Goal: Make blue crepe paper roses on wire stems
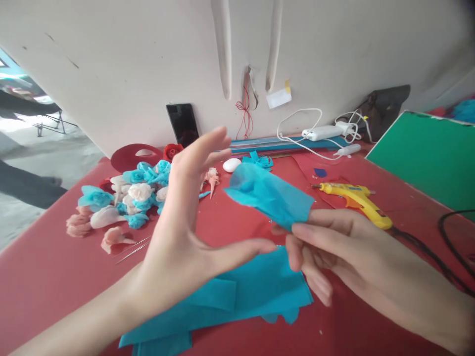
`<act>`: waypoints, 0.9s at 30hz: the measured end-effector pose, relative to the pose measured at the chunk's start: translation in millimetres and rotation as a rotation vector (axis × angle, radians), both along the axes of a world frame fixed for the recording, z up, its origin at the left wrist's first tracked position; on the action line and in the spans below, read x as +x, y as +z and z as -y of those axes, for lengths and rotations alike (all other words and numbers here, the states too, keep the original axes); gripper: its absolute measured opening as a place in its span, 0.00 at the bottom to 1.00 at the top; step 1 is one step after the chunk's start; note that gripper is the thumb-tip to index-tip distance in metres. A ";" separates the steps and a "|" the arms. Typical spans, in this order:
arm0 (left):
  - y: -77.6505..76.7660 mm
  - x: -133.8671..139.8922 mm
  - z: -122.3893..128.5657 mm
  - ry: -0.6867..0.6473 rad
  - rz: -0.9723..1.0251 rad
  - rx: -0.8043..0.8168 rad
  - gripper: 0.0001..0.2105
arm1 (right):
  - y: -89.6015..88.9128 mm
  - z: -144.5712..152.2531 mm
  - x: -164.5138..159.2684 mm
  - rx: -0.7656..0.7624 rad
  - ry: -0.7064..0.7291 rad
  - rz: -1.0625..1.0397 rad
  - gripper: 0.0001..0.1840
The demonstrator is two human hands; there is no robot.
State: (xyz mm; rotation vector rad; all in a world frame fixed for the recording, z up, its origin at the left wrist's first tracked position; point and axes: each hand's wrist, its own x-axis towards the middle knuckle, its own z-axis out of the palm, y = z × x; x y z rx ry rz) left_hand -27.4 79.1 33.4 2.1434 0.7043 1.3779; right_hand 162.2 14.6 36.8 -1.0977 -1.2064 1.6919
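Between thumb and fingers, my right hand point(334, 247) pinches the corner of a thin blue paper petal point(267, 193), rounded at its far end and held up above the table. My left hand point(185, 212) is raised to the left of it, thumb stretched out and fingers spread wide, with nothing in it. The left thumb tip comes close below the petal, apart from it as far as I can see. Beneath both hands lie stacked sheets of blue paper point(260, 291), partly hidden by my left wrist.
Blue, white and peach paper flowers point(139, 193) are piled at the left. A yellow glue gun point(356, 198) lies at the right, near a green board point(426, 158). Behind are a white egg-shaped object point(232, 165), a leaning phone point(183, 123) and a white power strip point(322, 132).
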 end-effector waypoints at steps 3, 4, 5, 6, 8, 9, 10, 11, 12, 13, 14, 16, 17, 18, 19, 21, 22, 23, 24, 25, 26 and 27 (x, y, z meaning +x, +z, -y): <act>-2.7 6.9 6.0 -0.108 0.038 -0.325 0.28 | -3.4 0.7 -4.9 0.053 -0.102 -0.017 0.16; -2.1 9.1 8.8 -0.161 0.028 -0.437 0.20 | -4.8 1.3 -6.4 0.051 -0.125 -0.018 0.16; -1.2 11.3 11.7 -0.211 0.033 -0.525 0.14 | -6.5 1.9 -7.9 0.043 -0.140 -0.025 0.16; -0.2 13.2 14.3 -0.248 0.054 -0.589 0.11 | -8.1 2.7 -9.3 0.032 -0.155 -0.030 0.16; 1.0 16.2 18.3 -0.289 0.123 -0.701 0.08 | -11.2 4.3 -11.6 0.030 -0.160 -0.039 0.16; 0.8 17.1 19.7 -0.323 0.148 -0.768 0.06 | -12.5 5.1 -12.5 0.039 -0.154 -0.040 0.15; 0.0 17.7 20.7 -0.377 0.164 -0.833 0.04 | -13.5 5.9 -13.3 0.049 -0.150 -0.031 0.15; -1.2 17.9 21.5 -0.435 0.168 -0.902 0.03 | -14.1 6.6 -14.0 0.061 -0.148 -0.016 0.15; -2.8 17.9 22.3 -0.489 0.170 -0.962 0.05 | -14.4 7.3 -14.8 0.074 -0.145 -0.001 0.14; -4.6 17.8 23.1 -0.525 0.175 -1.006 0.08 | -14.5 7.9 -15.5 0.083 -0.146 0.010 0.14; -6.3 17.5 23.9 -0.536 0.186 -1.031 0.09 | -14.5 8.5 -16.4 0.085 -0.152 0.017 0.14; -9.1 17.1 26.0 -0.504 0.208 -1.043 0.08 | -15.2 9.8 -18.0 0.083 -0.161 0.012 0.13; -10.0 17.1 27.1 -0.479 0.211 -1.045 0.08 | -16.0 10.4 -18.6 0.078 -0.161 -0.004 0.12; -10.5 17.3 28.2 -0.460 0.209 -1.046 0.08 | -17.2 11.0 -19.1 0.072 -0.161 -0.022 0.12; -10.6 17.7 29.2 -0.447 0.204 -1.053 0.09 | -18.5 11.5 -19.4 0.067 -0.158 -0.043 0.11; -10.3 19.1 30.7 -0.448 0.187 -1.066 0.11 | -20.9 12.0 -19.7 0.064 -0.148 -0.084 0.12; -10.1 19.9 31.2 -0.453 0.187 -1.067 0.12 | -21.6 12.0 -19.9 0.060 -0.145 -0.096 0.11; -10.0 20.9 31.6 -0.458 0.195 -1.065 0.12 | -21.7 11.9 -20.0 0.053 -0.151 -0.102 0.11; -10.0 21.7 31.7 -0.460 0.208 -1.063 0.12 | -21.3 11.6 -20.3 0.049 -0.156 -0.105 0.11; -10.1 22.5 31.8 -0.461 0.217 -1.064 0.13 | -20.6 11.3 -20.6 0.043 -0.164 -0.102 0.11; -10.3 23.2 31.7 -0.461 0.223 -1.065 0.13 | -19.5 10.9 -21.1 0.040 -0.170 -0.096 0.11; -10.6 23.6 31.5 -0.463 0.230 -1.067 0.13 | -18.4 10.7 -21.6 0.036 -0.177 -0.084 0.11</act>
